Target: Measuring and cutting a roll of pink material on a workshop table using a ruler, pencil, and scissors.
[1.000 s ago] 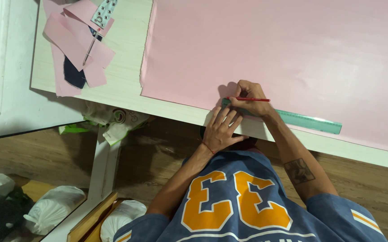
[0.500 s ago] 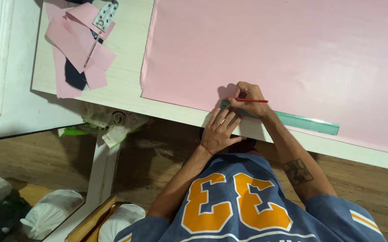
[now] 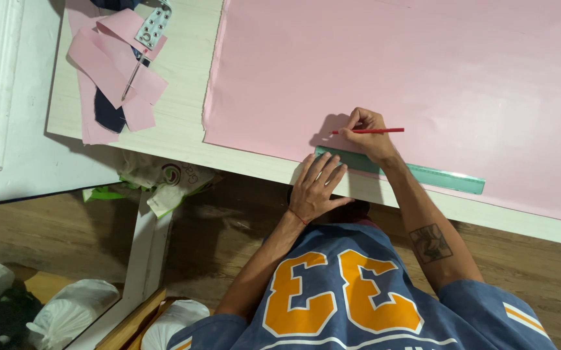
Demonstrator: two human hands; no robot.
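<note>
A white table [image 3: 183, 65] over wooden floor, pink fabric [image 3: 423, 71] spread wide. Right hand [image 3: 368, 133] pinches a red pencil [image 3: 368, 131] — tip on fabric; left hand [image 3: 316, 185], fingers spread, presses the green ruler [image 3: 436, 175] at the near edge.

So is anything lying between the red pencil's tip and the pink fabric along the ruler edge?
Nothing visible. The right hand holds the red pencil with its tip down on the pink fabric, just above the green ruler. The left hand presses the ruler's near end, clear of the pencil.
</note>
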